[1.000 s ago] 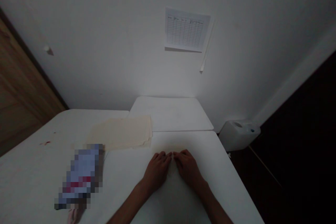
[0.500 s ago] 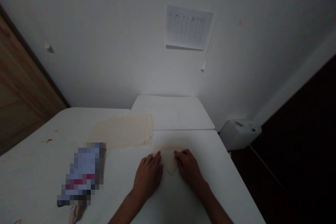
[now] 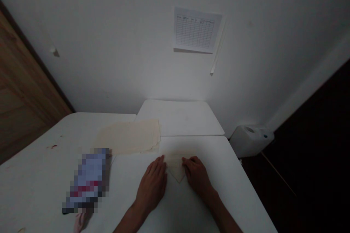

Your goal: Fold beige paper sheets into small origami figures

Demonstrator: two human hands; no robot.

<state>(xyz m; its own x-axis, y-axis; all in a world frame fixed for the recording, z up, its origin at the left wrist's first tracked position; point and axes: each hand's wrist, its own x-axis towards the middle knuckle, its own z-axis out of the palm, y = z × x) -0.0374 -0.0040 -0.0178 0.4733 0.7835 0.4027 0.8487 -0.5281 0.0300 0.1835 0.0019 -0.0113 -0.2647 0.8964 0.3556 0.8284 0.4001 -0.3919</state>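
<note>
Head view: folded pale sheet on white tabletop, between the hands, pointed end toward the person. Left hand spread flat, fingers extended, tips at sheet's left edge, nothing gripped. Right hand half curled, fingertips at right edge; pinch or mere press, cannot tell. Loose pale sheets overlap, farther left.

Two hands, one folded sheet, one wall chart, one canister
</note>
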